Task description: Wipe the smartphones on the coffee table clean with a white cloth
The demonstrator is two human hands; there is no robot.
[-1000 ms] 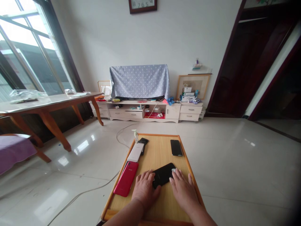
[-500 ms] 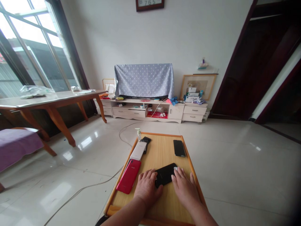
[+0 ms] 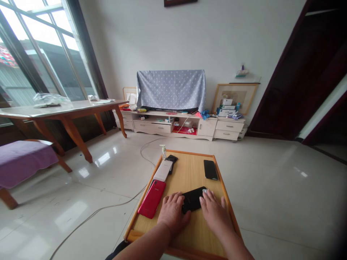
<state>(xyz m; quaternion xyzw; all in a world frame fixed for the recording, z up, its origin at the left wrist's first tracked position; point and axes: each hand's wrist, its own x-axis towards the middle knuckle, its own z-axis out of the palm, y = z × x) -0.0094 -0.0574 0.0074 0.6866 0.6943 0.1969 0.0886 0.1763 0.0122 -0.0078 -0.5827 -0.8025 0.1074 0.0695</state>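
A black phone lies flat in the middle of a small wooden table. My left hand rests palm down on its near left end, fingers curled over the edge. My right hand lies on the table at the phone's right end, fingertips pressing a small white thing against it. A red phone and a white phone lie along the table's left edge. Another black phone lies at the far right.
A small pump bottle and a dark device stand at the table's far left corner. A white cable runs over the glossy floor. A long wooden table and a purple stool stand left; a TV cabinet is at the back wall.
The camera has tilted down and shifted left, so the room slid rightward in view. Both hands stay on the black phone, which has turned slightly.
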